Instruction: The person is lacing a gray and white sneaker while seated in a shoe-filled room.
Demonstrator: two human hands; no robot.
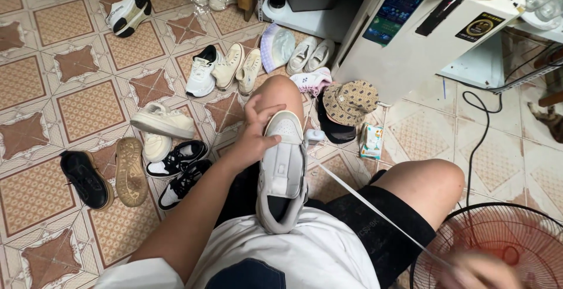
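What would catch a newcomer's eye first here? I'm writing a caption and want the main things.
At centre, a grey and white sneaker lies on the person's left thigh, steadied by the left hand. A long white shoelace runs taut from it to the blurred right hand at bottom right, in front of a red wire fan guard. Many loose shoes are scattered on the patterned brown tiled floor to the left.

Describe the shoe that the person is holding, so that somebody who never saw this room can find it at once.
Start at the seated person's left thigh. A white and grey sneaker lies along it, toe toward the knee, steadied by the left hand. Unlike the shoes on the tiled floor, it is off the ground, and a long white lace runs from it to the right hand.
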